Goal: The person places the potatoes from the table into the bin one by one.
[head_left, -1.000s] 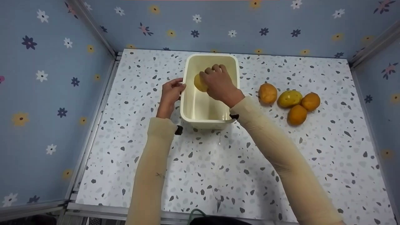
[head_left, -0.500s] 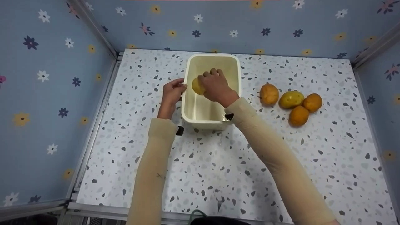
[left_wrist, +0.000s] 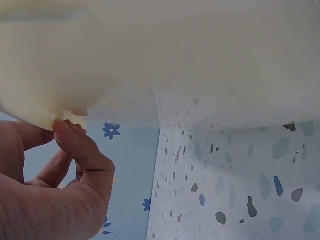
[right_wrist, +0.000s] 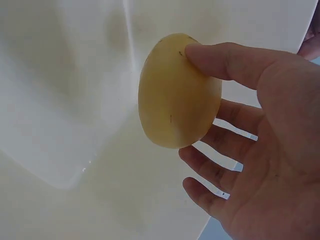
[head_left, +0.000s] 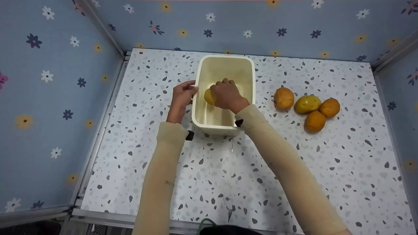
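Note:
A cream plastic bin [head_left: 225, 126], deep and rectangular, stands on the table. My left hand [head_left: 183, 98] pinches its left rim between thumb and fingers; in the left wrist view, the same hand [left_wrist: 65, 175] is at the rim's edge, the bin's wall filling the top. Inside the bin, my right hand [head_left: 226, 94] holds a yellow potato [head_left: 209, 97]. The right wrist view gives the potato [right_wrist: 172, 100] smooth skin with small dark marks, thumb on one side and fingers on the other. Whether it touches the bin's floor, I cannot tell.
Right of the bin lies a yellow potato [head_left: 307, 104] with dark specks. Around it are orange-brown, potato-like pieces: one on its left [head_left: 284, 98], one on its right [head_left: 329, 108] and one in front [head_left: 315, 121]. Flower-patterned walls [head_left: 228, 26] border the speckled table [head_left: 202, 182].
My right hand has moved toward the near side of the bin and seems lower in it, still holding the potato. The left hand stays on the rim. The whole view has shifted slightly.

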Demonstrator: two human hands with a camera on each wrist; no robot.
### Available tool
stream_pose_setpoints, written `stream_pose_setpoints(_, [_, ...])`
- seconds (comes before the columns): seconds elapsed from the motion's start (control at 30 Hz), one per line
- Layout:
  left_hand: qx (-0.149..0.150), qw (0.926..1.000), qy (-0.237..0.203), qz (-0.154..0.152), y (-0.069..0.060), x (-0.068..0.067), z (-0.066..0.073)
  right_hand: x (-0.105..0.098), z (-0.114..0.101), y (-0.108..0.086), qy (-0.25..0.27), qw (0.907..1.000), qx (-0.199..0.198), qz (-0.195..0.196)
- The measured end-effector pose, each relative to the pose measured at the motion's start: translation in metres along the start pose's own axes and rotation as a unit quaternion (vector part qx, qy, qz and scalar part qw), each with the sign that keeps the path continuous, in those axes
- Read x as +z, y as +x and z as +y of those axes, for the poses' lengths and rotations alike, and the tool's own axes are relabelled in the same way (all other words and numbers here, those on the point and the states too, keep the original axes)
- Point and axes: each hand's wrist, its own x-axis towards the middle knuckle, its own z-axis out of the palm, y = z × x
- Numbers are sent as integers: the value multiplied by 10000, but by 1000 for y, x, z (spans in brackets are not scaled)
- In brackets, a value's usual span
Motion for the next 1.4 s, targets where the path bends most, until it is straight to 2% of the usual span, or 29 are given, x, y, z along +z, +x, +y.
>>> stream_pose_setpoints(0.2, [60,10000,-58,2,-1,2,1,3,1,1,136,9999,-35,-72])
stream_pose_setpoints(0.6, [-123,9999,-55,6,-1,2,2,6,5,4,288,9982,-116,-518])
stream_pose_setpoints(0.77, [-23,10000,-58,-27,-3,2,1,6,5,3,382,9970,-143,-658])
stream_pose_setpoints(0.97, [110,9999,-92,-35,-4,2,0,8,5,3,416,9962,-250,-728])
stream_pose_setpoints(1.13, [42,9999,-127,-6,-4,3,0,9,5,3,469,9952,-282,-810])
stream_pose_setpoints(1.4, [31,9998,-170,-18,-3,3,0,10,3,2,835,9932,-210,-780])
